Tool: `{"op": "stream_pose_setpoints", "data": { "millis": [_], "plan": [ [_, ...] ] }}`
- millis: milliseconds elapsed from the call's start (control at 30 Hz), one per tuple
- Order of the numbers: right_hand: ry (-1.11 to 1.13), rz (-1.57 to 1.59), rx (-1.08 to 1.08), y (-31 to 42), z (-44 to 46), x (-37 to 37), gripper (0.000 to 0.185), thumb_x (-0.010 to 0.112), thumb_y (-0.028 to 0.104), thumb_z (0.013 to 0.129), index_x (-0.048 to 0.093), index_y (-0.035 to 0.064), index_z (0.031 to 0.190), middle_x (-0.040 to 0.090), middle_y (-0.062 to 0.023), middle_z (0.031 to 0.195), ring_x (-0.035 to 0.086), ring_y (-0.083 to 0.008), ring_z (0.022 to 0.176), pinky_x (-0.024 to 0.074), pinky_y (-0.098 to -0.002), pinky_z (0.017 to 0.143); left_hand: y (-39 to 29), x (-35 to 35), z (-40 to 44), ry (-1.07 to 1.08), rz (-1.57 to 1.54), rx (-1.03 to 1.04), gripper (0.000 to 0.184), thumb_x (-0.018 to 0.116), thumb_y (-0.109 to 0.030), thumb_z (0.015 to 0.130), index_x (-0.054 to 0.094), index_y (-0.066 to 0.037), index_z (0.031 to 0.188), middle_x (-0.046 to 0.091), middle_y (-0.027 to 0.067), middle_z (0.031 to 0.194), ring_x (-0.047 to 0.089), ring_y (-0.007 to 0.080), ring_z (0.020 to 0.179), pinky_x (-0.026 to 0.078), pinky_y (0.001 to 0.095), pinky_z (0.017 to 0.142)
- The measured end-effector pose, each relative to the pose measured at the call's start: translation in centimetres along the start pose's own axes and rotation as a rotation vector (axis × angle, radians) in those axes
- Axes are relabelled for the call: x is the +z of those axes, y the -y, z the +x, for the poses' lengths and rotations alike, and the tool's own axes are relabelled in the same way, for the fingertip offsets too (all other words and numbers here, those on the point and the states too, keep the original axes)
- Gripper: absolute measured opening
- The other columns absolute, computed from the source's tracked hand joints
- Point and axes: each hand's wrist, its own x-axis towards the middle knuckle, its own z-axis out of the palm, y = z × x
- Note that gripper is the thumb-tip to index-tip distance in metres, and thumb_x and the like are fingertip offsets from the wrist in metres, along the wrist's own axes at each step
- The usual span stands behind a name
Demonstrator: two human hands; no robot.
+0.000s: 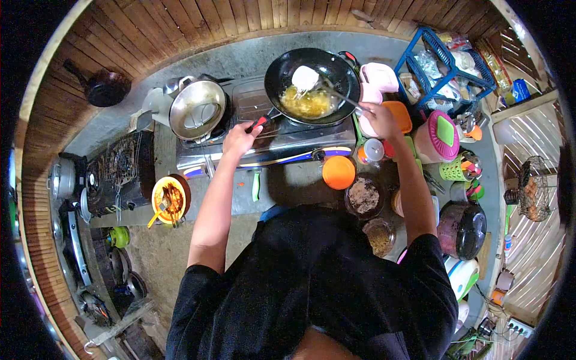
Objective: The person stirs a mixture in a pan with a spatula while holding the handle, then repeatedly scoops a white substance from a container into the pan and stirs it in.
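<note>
A black wok (287,75) sits on the right side of the gas stove (252,157), with yellow, bubbling oil or food (307,105) in its bottom. My left hand (240,140) is closed around the wok's red and black handle (258,124). In my right hand (380,120) is the long handle of a metal spatula (342,96), reaching into the wok. Its head (305,78) looks bright white, above the yellow contents; I cannot tell whether that is glare or something on it.
A metal pan (198,111) stands on the left burner. An orange bowl with utensils (170,201) is at the left, near a green-handled knife (256,186). To the right are an orange lid (339,172), a bowl of brown crumbs (364,197), tubs and a blue rack (441,66).
</note>
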Motion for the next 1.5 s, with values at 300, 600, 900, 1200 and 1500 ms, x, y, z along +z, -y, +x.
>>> {"op": "stream_pose_setpoints", "data": {
  "millis": [300,600,900,1200,1500],
  "plan": [
    [-0.034,-0.645,0.065,1.8,-1.1,-4.0,0.026,0.059,0.017,0.088,0.069,0.0088,0.11,0.068,-0.0188,0.088,0.066,-0.0376,0.082,0.0521,-0.0463,0.072,-0.4,-0.3,-0.4,-0.019,0.024,0.004,0.051,0.062,-0.056,0.084,0.065,-0.023,0.124,0.068,0.0153,0.114,0.063,0.0325,0.11,0.049,0.0426,0.094],
    [0.222,-0.054,-0.005,0.1,-1.1,-1.6,0.028,0.06,0.017,0.088,0.068,0.004,0.112,0.07,-0.0175,0.1,0.069,-0.0291,0.092,0.0525,-0.0372,0.081,0.0,-0.2,-0.1,-0.012,-0.038,0.039,0.065,0.063,-0.063,0.081,0.065,-0.015,0.124,0.065,0.0229,0.116,0.061,0.0348,0.114,0.046,0.0411,0.099],
    [-0.062,-0.356,0.095,3.5,-0.8,-1.9,0.03,0.057,0.02,0.09,0.066,0.007,0.116,0.069,-0.0213,0.096,0.067,-0.0379,0.086,0.0531,-0.0476,0.075,-0.4,-0.5,-0.4,0.015,-0.022,0.016,0.064,0.063,-0.062,0.081,0.065,-0.014,0.124,0.065,0.0211,0.118,0.061,0.0345,0.114,0.047,0.0416,0.098],
    [0.015,-0.468,0.087,3.4,-1.5,-1.7,0.03,0.058,0.018,0.088,0.066,0.0117,0.116,0.067,-0.0239,0.09,0.066,-0.0399,0.081,0.0518,-0.0496,0.071,-0.4,-0.5,-0.2,0.04,-0.011,-0.024,0.064,0.063,-0.063,0.081,0.065,-0.015,0.124,0.065,0.0209,0.117,0.061,0.0336,0.113,0.047,0.0413,0.098],
    [0.201,0.12,0.049,-0.6,-0.8,1.1,0.032,0.064,0.015,0.087,0.066,0.0074,0.118,0.07,-0.0189,0.094,0.069,-0.0302,0.086,0.0515,-0.0387,0.078,-0.2,-0.1,-0.2,-0.009,-0.024,-0.006,0.061,0.065,-0.059,0.082,0.065,-0.014,0.124,0.065,0.0211,0.118,0.061,0.0337,0.114,0.046,0.0415,0.099]
  ]
}}
